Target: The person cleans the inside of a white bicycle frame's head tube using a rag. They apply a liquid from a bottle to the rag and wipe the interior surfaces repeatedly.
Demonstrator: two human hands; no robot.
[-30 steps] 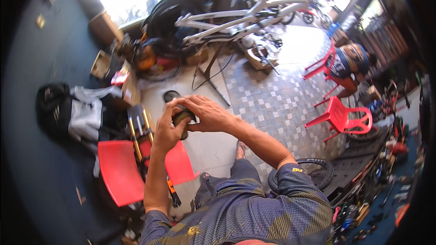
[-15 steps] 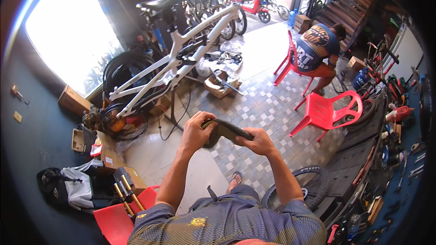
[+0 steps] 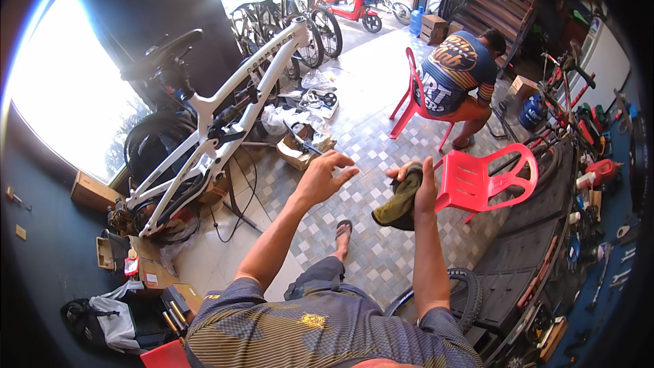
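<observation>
While right hand (image 3: 425, 194) clasps olive fabric piece (image 3: 395, 210), left hand (image 3: 324, 178) spread nearby, best keep slack left of grip gathered.

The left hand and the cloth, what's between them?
The head view shows a gap between the left hand and the cloth, with tiled floor behind; a fingertip of the right hand juts in.

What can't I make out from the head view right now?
All in the head view:
- Olive cloth: the part gripped is covered by the right hand.
- Tire: partly behind the right forearm.
- Red seat, lower left: cut off by the lower edge.
- Window: the scene outside is mostly lost in glare.
</observation>
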